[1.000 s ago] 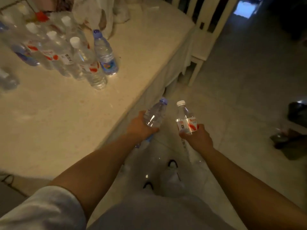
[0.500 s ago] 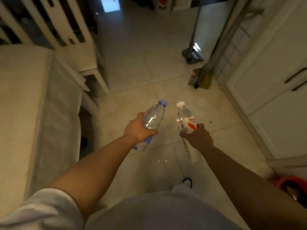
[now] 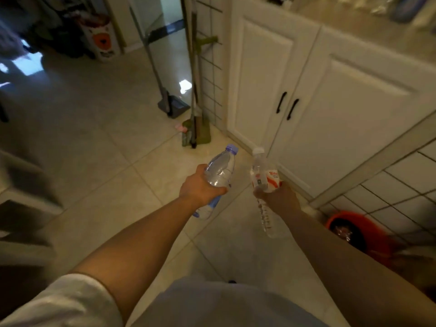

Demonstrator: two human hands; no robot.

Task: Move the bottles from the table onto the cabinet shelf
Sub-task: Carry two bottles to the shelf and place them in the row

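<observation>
Holding left: left hand [image 3: 200, 188], grip grasping the blue-capped bottle [image 3: 219, 172]
Holding right: right hand [image 3: 278, 199], grip grasping the white-capped bottle [image 3: 263, 177]
Facing: white cabinet [image 3: 330, 95], doors closed

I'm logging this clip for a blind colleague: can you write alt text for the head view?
A person carries two water bottles over a tiled floor: the left hand grips a blue-capped bottle, the right hand a white-capped, red-labelled bottle. Ahead on the right, a white cabinet stands with both doors closed.
</observation>
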